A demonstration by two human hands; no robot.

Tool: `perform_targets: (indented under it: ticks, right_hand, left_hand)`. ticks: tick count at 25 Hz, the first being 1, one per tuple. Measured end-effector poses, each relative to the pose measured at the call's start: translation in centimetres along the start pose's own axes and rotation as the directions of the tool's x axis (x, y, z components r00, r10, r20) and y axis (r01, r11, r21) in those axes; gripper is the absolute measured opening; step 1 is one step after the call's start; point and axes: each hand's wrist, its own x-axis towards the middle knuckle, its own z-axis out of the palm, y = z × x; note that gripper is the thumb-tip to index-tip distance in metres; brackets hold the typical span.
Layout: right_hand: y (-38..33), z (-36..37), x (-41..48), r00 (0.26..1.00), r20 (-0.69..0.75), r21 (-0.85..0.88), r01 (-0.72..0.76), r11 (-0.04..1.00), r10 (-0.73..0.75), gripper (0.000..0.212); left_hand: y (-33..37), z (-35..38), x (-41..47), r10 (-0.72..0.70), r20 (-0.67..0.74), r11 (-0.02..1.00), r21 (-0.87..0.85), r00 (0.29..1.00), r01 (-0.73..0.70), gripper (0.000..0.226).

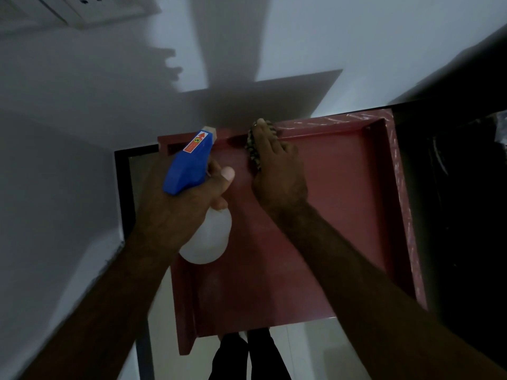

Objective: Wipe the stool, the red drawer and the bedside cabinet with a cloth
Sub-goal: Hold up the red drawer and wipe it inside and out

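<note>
- Head view, dim light: we look down into the red drawer [323, 220], an open tray with low walls that fills the middle of the picture.
- Its far wall lies near the pale wall [68, 160]. Its right wall runs along a dark cabinet [466, 215], touching it or just beside it; we cannot tell which in this gloom.
- We see the right hand [277, 176] at the drawer's far wall, left of centre, laid on a speckled black-and-cream cloth [251, 149].
- That grip seems spread rather than closed: the fingers lie fairly straight and press the cloth against the inside of the far wall, with one fingertip reaching up over the rim.
- The cloth shows only along the left edge of the hand and at the fingertips; the rest is hidden beneath it.
- We see the left hand [175, 215] over the drawer's left wall, its grip wrapped round the neck of a spray bottle [192, 163], thumb lying across the front.
- The bottle has a blue head with a red label, nozzle pointing at the far wall, and a white rounded body hanging below the hand.
- Whitish streaks [397, 160] mark the top of the drawer's right wall.
- A black frame [123, 193] stands just left of the drawer.
- Shadows of arm and drawer fall on the wall.
</note>
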Motion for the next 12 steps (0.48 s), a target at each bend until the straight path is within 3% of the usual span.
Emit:
perform_targets:
  ticks: [3, 8, 12]
  right_hand:
    - [1.2, -0.3, 0.2, 0.998, 0.033, -0.046, 0.061, 0.997, -0.06, 0.092]
    - [3.4, -1.3, -0.2, 0.989, -0.099, -0.026, -0.117, 0.993, 0.114, 0.085]
    - [2.2, -0.7, -0.4, 0.998, -0.065, 0.017, 0.004, 1.0, -0.003, 0.087]
  left_hand:
    - [0.1, 0.7, 0.0, 0.015, -0.018, 1.0, 0.001, 1.0, -0.015, 0.038]
    - [0.9, 1.7, -0.2, 0.02, -0.013, 0.999, -0.035, 1.0, -0.021, 0.016]
    - [0.8, 2.4, 0.3, 0.081, -0.023, 0.997, -0.015, 0.996, -0.081, 0.012]
